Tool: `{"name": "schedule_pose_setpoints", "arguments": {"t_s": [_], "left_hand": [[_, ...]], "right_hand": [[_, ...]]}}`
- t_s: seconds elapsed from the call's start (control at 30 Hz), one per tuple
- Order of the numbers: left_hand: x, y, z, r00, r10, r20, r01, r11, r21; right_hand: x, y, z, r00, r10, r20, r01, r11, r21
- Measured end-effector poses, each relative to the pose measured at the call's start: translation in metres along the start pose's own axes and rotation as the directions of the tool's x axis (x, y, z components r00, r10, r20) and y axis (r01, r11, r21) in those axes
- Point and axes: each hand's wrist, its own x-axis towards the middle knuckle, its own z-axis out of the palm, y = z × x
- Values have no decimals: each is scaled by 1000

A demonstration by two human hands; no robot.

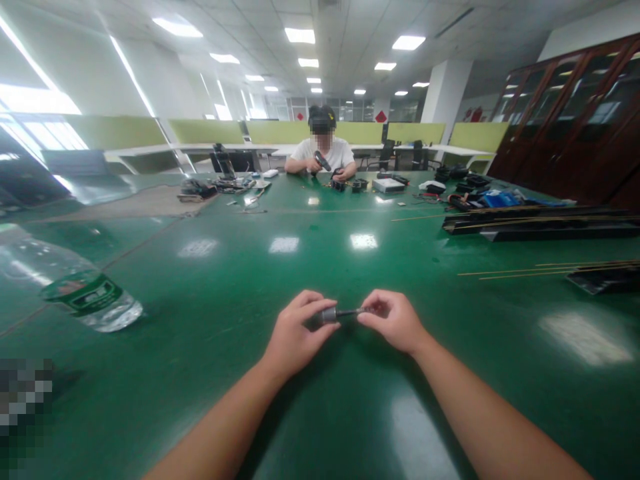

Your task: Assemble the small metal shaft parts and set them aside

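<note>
Just above the green tabletop, my two hands hold a small grey cylinder with a thin dark rod (347, 312) extending to the right. My left hand (295, 330) grips the thick cylinder end between thumb and fingers. At the other end, my right hand (395, 321) is closed in a pinch around the rod's tip, which the fingers partly hide. The piece lies roughly level across my view. Its exact kind is too small and blurred to tell.
A water bottle (90, 290) lies tilted at the left on the green table (225, 280). Dark metal channels (545, 223) and thin rods are at the right. Across the table, a person (321, 150) holds a dark tool among small parts. A pixelated object (23, 393) sits lower left.
</note>
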Motion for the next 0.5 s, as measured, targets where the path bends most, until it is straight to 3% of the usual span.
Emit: {"name": "schedule_pose_setpoints", "arguments": {"t_s": [0.17, 0.27, 0.37, 0.5], "left_hand": [[3, -2, -2, 993, -72, -94, 71, 997, -14], [5, -6, -2, 962, -233, -141, 224, 971, -83], [7, -10, 1, 905, -409, -113, 370, 890, -265], [9, -11, 6, 839, -540, -59, 430, 727, -534]], "right_hand": [[2, 3, -3, 996, 42, -75, -24, 974, 227], [5, 6, -2, 989, 101, -110, -45, 906, 421], [9, 8, 0, 969, 209, -136, -98, 822, 561], [10, 8, 1, 957, 263, -123, -139, 786, 602]]}}
